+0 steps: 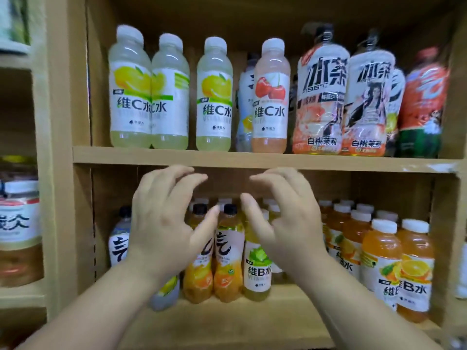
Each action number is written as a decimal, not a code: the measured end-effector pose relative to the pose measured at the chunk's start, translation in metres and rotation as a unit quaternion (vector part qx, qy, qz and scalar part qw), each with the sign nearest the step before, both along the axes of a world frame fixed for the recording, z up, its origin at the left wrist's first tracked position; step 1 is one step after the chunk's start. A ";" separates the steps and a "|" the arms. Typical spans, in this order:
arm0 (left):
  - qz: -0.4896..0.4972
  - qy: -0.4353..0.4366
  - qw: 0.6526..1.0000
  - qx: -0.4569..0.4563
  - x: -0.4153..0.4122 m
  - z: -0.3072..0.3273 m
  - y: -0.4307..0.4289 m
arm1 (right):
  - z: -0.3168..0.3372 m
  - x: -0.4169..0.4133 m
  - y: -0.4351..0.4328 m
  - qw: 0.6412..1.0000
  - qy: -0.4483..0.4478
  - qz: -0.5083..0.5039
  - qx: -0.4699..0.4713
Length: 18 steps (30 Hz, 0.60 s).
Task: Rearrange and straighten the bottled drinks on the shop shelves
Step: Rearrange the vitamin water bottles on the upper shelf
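Both hands are up in front of the shelves and I see no grip on anything. The left hand point(161, 228) has its fingers spread wide and half bent, holding nothing. The right hand point(288, 228) mirrors it, also holding nothing. The thumbs are near each other but apart. The fingertips overlap the upper shelf point(252, 160) edge in view; I cannot tell if they touch it.

On the upper shelf, all upright:
- three lemon bottles point(130, 92) at left, the first two touching, the third apart
- a cherry bottle point(271, 97) right of them
- two big tea bottles point(321, 97) side by side, touching
- a red bottle point(424, 102) at far right (blurred)

On the lower shelf point(240, 317):
- black-cap bottles point(228, 251) between the hands, partly hidden
- a green-label bottle point(256, 271) just beside them, under the right thumb
- orange bottles point(381, 258) with white caps, in rows at right
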<state>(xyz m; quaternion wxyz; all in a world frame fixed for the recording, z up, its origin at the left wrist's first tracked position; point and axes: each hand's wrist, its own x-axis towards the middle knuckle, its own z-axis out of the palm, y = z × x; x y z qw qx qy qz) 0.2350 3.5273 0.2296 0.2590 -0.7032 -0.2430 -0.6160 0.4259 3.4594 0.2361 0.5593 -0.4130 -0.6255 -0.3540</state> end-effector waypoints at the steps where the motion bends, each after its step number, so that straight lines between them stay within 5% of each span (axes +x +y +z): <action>1: -0.010 -0.007 1.000 0.008 -0.001 0.017 -0.005 | 0.019 -0.002 -0.004 1.000 0.001 0.006 0.027; 10: -0.001 -0.057 0.997 -0.051 -0.014 0.129 0.012 | 0.110 -0.015 0.002 0.997 0.040 0.013 -0.065; 14: 0.039 -0.140 0.984 -0.099 -0.046 0.144 0.026 | 0.133 -0.044 0.014 0.972 0.090 0.071 -0.204; 18: 0.035 -0.141 0.970 -0.196 -0.058 0.136 0.039 | 0.147 -0.054 0.043 0.962 0.141 0.058 -0.228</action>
